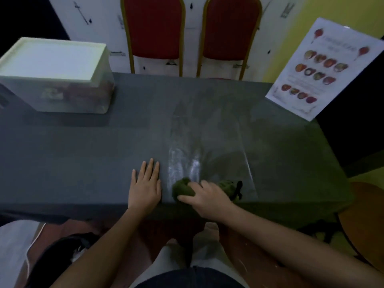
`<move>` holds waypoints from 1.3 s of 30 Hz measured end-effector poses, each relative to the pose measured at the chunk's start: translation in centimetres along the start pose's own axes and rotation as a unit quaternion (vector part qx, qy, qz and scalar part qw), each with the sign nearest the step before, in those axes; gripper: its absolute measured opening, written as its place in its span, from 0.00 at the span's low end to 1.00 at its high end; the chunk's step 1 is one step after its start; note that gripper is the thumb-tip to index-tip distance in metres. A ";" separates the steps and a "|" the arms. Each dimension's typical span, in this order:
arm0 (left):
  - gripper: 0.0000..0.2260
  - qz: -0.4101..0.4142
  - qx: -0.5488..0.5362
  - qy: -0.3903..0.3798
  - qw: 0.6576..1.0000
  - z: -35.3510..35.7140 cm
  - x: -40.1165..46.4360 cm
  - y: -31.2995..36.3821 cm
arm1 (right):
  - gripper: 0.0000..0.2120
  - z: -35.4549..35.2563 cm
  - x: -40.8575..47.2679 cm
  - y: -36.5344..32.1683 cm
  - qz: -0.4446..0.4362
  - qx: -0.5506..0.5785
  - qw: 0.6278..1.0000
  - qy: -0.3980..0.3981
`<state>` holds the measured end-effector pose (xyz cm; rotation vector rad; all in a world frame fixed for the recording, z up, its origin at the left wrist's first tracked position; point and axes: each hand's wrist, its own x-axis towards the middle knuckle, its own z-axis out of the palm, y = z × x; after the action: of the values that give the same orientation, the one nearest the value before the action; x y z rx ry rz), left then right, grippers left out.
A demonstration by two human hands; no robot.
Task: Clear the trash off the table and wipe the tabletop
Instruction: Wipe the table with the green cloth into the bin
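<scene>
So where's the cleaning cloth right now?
The green cloth is under the right hand at the table's near edge, just right of the flat left hand.

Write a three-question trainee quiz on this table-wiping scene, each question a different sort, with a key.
1. True or false: the left hand lies flat, palm down, on the dark grey tabletop.
2. What does the right hand grip?
A. the crumpled dark green cloth
B. a paper cup
C. a spray bottle
3. Fill in: the translucent plastic box with a white lid stands at the table's far ____ corner.

Key
1. True.
2. A. The cloth is at the near edge, below a shiny wet streak.
3. Left. The laminated picture sheet is at the far right.
</scene>
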<state>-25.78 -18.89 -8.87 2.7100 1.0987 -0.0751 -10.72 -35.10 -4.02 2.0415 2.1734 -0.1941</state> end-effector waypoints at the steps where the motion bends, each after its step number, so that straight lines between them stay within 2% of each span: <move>1: 0.32 -0.001 -0.008 0.004 1.000 -0.2 0.1 0.5 | 0.21 0.1 -1.0 0.7 0.019 -0.004 1.000 0.011; 3: 0.33 0.023 -0.020 0.001 1.000 -0.4 0.5 1.7 | 0.23 0.3 -3.6 2.8 0.057 -0.016 0.998 0.019; 7: 0.35 0.098 -0.036 -0.022 0.994 0.0 1.3 5.2 | 0.24 1.0 -10.8 7.5 0.180 -0.057 0.982 -0.020; 10: 0.36 0.128 -0.017 -0.056 0.990 0.7 1.6 7.1 | 0.26 1.3 -15.4 10.6 0.288 -0.083 0.952 -0.066; 13: 0.30 0.127 -0.013 -0.087 0.988 0.6 1.5 8.6 | 0.22 0.6 -17.8 11.9 0.364 -0.058 0.921 -0.125; 17: 0.24 0.138 -0.014 -0.062 0.988 -0.3 1.8 9.6 | 0.20 -0.1 -17.6 11.6 0.418 0.004 0.903 -0.096; 18: 0.23 0.151 -0.038 -0.042 0.987 -0.8 1.8 10.0 | 0.20 -0.4 -17.0 11.4 0.421 0.017 0.903 -0.079; 20: 0.20 0.146 -0.177 -0.026 0.973 -2.1 2.2 11.8 | 0.20 -1.3 -15.9 11.4 0.413 0.038 0.909 -0.023; 22: 0.18 0.106 -0.334 -0.088 0.932 -3.5 3.1 14.4 | 0.20 -2.6 -14.3 11.5 0.381 0.053 0.922 0.048; 24: 0.16 0.065 -0.471 -0.188 0.859 -5.2 4.1 17.5 | 0.20 -4.1 -12.5 11.8 0.341 0.050 0.935 0.083; 27: 0.15 -0.019 -0.658 -0.320 0.681 -7.7 5.5 22.3 | 0.21 -5.8 -11.6 13.3 0.299 0.021 0.947 0.115; 28: 0.17 -0.035 -0.686 -0.359 0.632 -8.5 5.8 23.8 | 0.21 -6.1 -12.1 13.8 0.292 0.020 0.948 0.126; 29: 0.18 -0.045 -0.700 -0.389 0.597 -9.0 6.2 25.3 | 0.22 -6.2 -12.7 14.4 0.287 0.021 0.948 0.137; 31: 0.18 -0.044 -0.700 -0.426 0.572 -9.3 6.7 27.9 | 0.23 -6.1 -14.7 15.3 0.287 0.022 0.944 0.159; 35: 0.12 -0.048 -0.700 -0.432 0.567 -8.1 6.7 33.8 | 0.28 -5.1 -19.9 17.8 0.334 0.058 0.919 0.203; 37: 0.10 -0.043 -0.700 -0.431 0.567 -7.2 6.5 37.5 | 0.30 -4.6 -23.2 19.3 0.360 0.106 0.905 0.198; 39: 0.07 -0.028 -0.693 -0.418 0.586 -6.4 6.2 41.0 | 0.32 -4.3 -26.6 20.7 0.377 0.208 0.880 0.200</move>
<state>6.95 -41.90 3.91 0.9327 0.4565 -0.3038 11.40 -58.91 5.71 3.2484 1.3809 -0.1544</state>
